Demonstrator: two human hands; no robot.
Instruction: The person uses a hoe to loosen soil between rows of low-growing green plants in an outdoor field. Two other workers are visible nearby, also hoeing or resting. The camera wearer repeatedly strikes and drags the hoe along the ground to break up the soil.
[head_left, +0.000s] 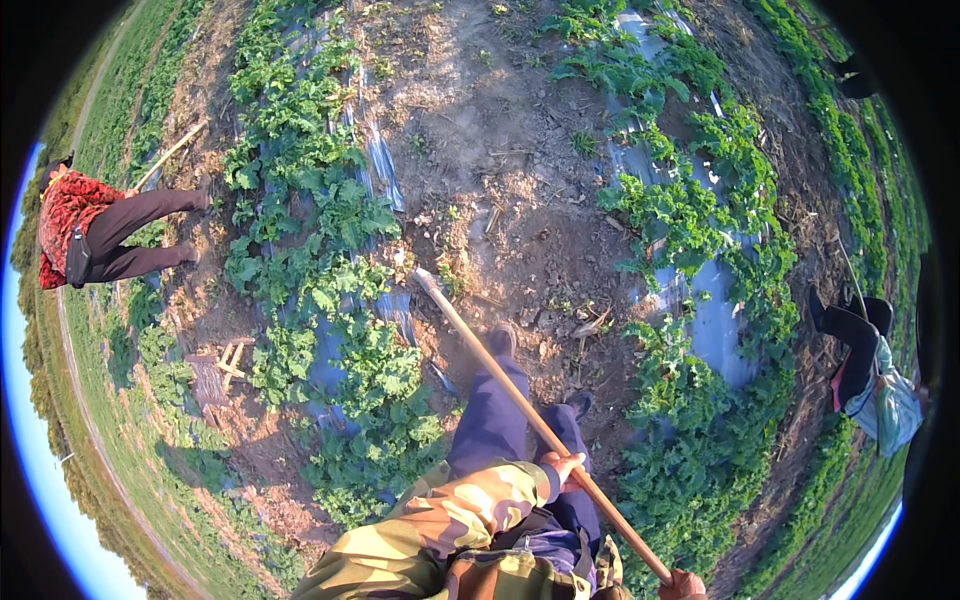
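A long wooden handle (517, 394) slants from the lower right up to the soil at the centre. My left hand (566, 470) grips it partway down, in front of my thighs. My right hand (681, 585) is closed round its lower end at the picture's bottom edge. The handle's far end, with a pale greyish head (426, 277), rests at the edge of a leafy green crop row (352, 210); the head's exact shape cannot be told. Leaves and torn plastic mulch film (395, 311) lie beside it.
Another leafy row on plastic mulch (712, 315) runs along my right. A person in a red patterned top (79, 210) works with a long-handled tool at the left. Another person (855, 345) holds a pole at the far right. A small wooden stool (232, 360) stands at the left.
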